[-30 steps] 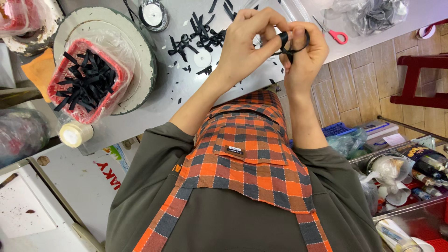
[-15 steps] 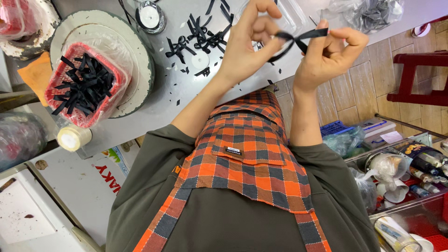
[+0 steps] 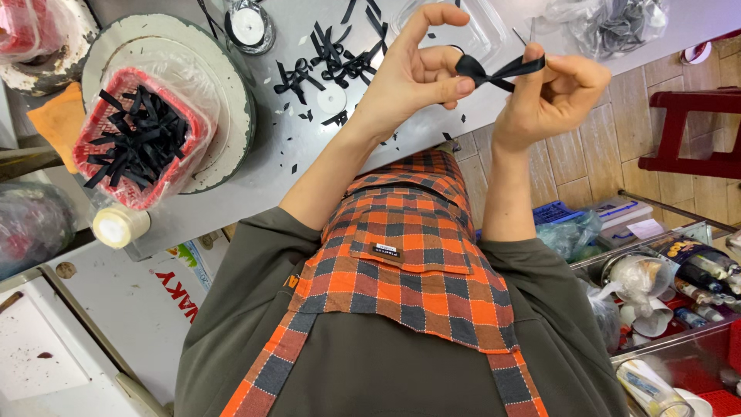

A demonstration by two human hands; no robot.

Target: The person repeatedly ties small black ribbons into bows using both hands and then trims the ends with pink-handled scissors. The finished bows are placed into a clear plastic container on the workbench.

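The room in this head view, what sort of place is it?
Probably a small home craft workshop: a red basket of cut black ribbon strips, finished black bows on the grey table, and both hands pulling a bow tight.

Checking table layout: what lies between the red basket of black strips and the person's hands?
In the head view, finished black ribbon bows lie scattered on the grey table between the red basket and the hands.

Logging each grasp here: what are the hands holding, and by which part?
Both hold one small black ribbon bow. The left hand pinches its knot and loop; the right hand pinches the tail end.
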